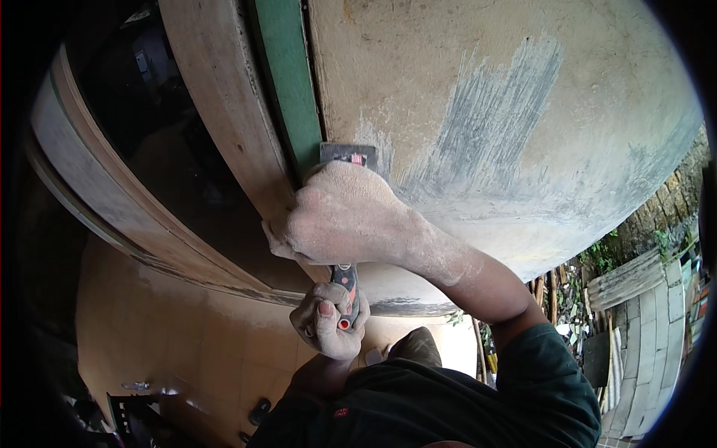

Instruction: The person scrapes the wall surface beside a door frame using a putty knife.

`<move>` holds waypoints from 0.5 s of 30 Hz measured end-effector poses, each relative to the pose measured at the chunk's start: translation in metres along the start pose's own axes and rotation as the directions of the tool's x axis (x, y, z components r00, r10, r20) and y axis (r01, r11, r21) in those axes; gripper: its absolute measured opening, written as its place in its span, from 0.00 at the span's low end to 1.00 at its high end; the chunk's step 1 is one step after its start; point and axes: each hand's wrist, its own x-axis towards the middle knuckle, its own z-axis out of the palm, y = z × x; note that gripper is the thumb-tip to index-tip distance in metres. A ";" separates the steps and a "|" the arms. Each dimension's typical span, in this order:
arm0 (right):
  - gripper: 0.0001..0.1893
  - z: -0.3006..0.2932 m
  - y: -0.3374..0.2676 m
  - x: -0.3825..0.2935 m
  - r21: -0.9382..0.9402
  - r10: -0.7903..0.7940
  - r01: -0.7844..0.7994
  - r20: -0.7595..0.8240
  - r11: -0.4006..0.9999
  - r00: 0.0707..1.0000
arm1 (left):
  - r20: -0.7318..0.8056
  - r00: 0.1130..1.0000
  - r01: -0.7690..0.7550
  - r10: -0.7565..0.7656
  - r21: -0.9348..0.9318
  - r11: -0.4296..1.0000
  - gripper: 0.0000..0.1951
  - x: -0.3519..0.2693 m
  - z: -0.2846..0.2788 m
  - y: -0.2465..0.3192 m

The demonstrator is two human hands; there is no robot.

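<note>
Both my hands grip one long-handled scraper with a black and red handle [344, 278]. My right hand [347, 215], dusted white, is closed around its upper part and hides much of it. Below, my left hand [330, 319] is wrapped around the handle's lower end, whose red-rimmed tip shows. Past my right knuckles, the scraper's flat dark head [347, 150] lies at the edge of the beige wall [392, 67], beside a green-painted strip [285, 73] of the frame. Whether its edge touches the wall is hard to tell. Grey scraped streaks [493, 112] mark the wall to the right.
A wooden frame [210, 67] with dark glass [168, 145] stands on the left. Tiled floor [218, 330] lies below, with a dark shoe [259, 411] on it. At the right, beyond the wall, are corrugated sheets [627, 280], stacked grey blocks [655, 336] and plants.
</note>
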 end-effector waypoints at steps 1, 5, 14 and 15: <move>0.06 -0.006 0.002 0.005 -0.021 0.000 0.000 -0.007 1.000 1.000 | 0.003 1.000 -0.007 0.007 -0.027 1.000 0.15 0.005 0.001 0.001; 0.06 0.000 -0.006 0.004 -0.068 0.005 -0.011 -0.081 0.998 0.997 | 0.031 0.999 -0.027 0.027 -0.004 1.000 0.15 0.003 -0.005 0.005; 0.13 -0.004 -0.004 0.000 0.097 0.027 -0.027 0.000 0.995 1.000 | 0.060 0.998 -0.043 0.034 0.161 0.986 0.14 -0.012 0.004 0.034; 0.13 -0.002 -0.004 0.001 0.105 0.034 -0.034 -0.001 0.994 0.999 | 0.041 0.999 -0.029 0.026 0.073 0.997 0.14 -0.010 0.002 0.039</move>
